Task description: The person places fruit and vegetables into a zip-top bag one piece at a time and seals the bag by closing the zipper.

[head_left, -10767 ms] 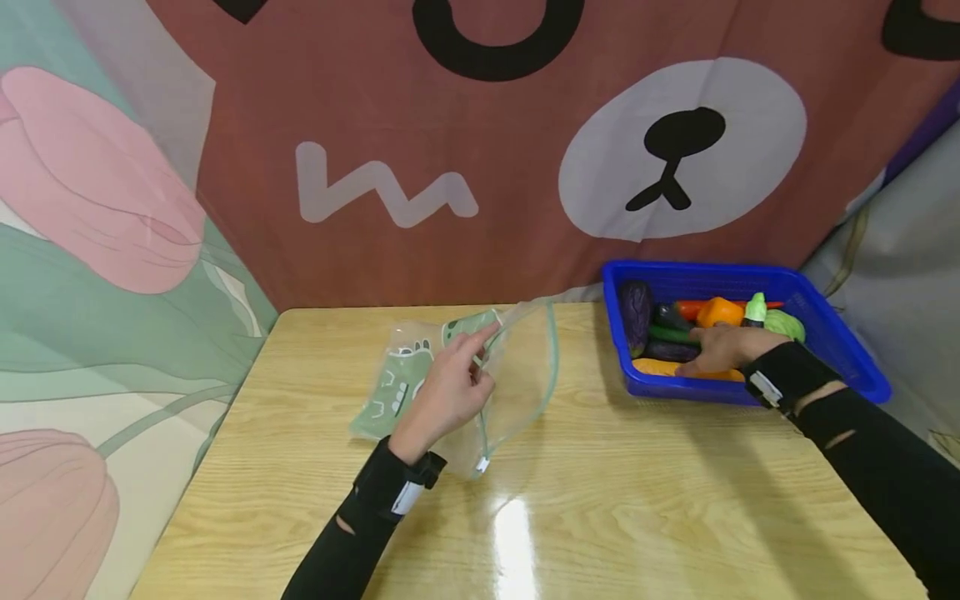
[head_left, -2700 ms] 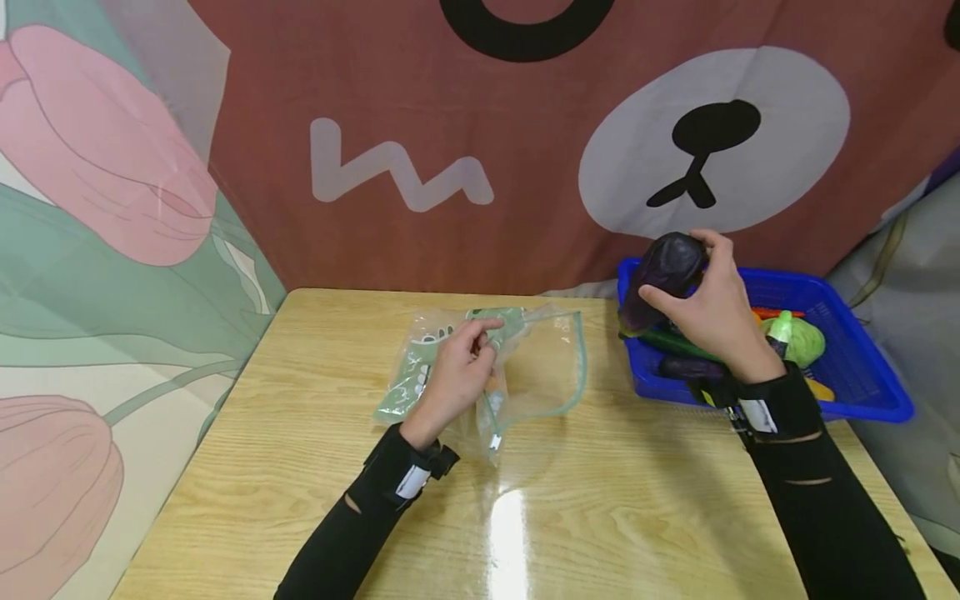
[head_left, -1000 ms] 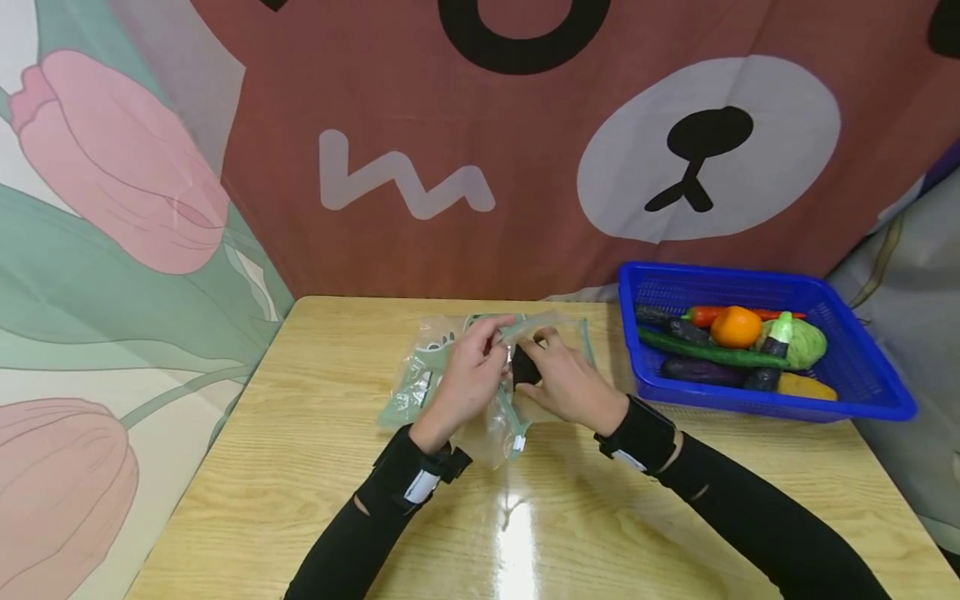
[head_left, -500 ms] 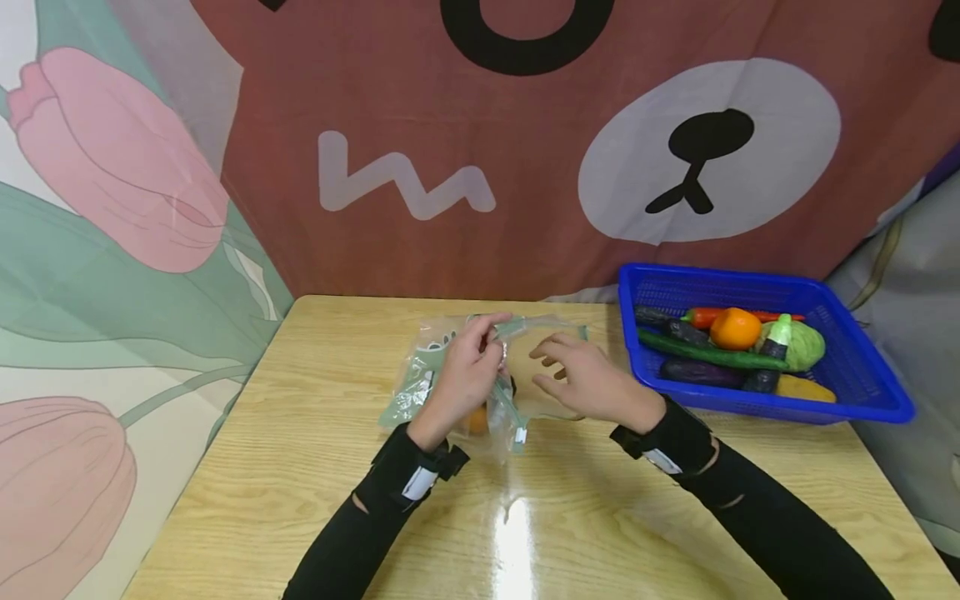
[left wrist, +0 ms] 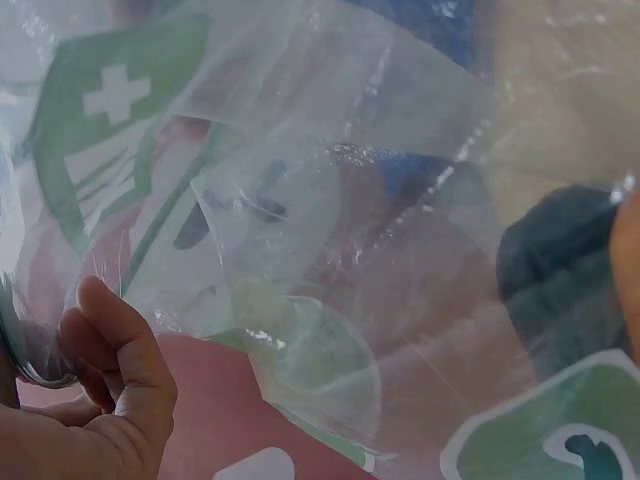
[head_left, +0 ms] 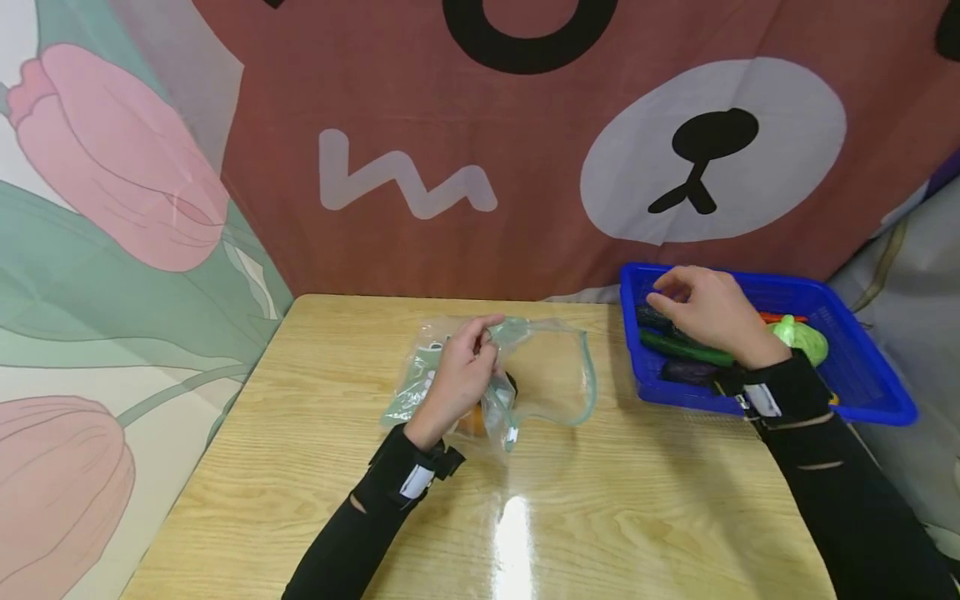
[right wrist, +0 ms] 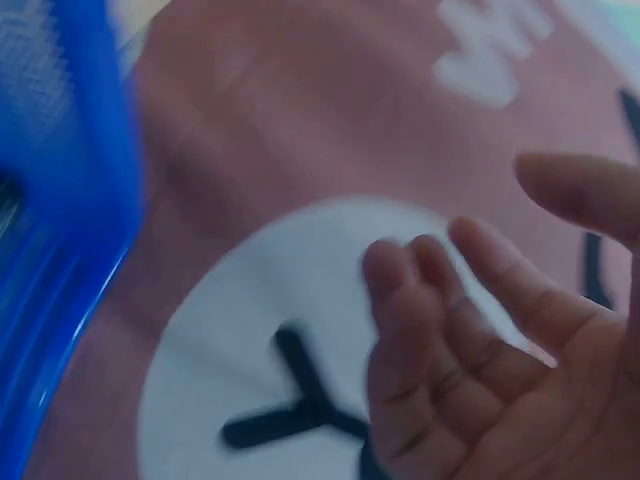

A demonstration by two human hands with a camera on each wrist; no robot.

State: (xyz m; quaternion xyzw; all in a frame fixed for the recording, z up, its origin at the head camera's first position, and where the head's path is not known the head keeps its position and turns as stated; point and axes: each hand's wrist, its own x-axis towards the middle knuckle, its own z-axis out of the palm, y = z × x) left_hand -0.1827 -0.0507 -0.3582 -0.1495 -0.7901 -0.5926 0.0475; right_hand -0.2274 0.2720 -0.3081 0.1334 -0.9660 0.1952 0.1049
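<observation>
My left hand [head_left: 459,379] pinches the edge of a clear zip bag [head_left: 551,371] with green print, lying on the table with its mouth toward the basket. Inside the bag, partly behind the hand, are an orange item [head_left: 472,422] and a dark eggplant [left wrist: 560,280], seen through the plastic in the left wrist view. My right hand [head_left: 708,310] is over the blue basket [head_left: 873,379], fingers loosely bent and holding nothing; the right wrist view shows its bare palm [right wrist: 520,390]. Beneath it lie a cucumber [head_left: 686,347] and a purple eggplant [head_left: 686,372].
A round green cabbage [head_left: 812,342] and a red carrot-like item [head_left: 783,317] are in the basket's right half. The wooden table [head_left: 615,517] ends against a brown printed cloth [head_left: 525,258] at the back.
My right hand lifted a large dark eggplant from the basket, put it into the bag and let go. It has since moved back right over the basket. The left hand stays on the bag.
</observation>
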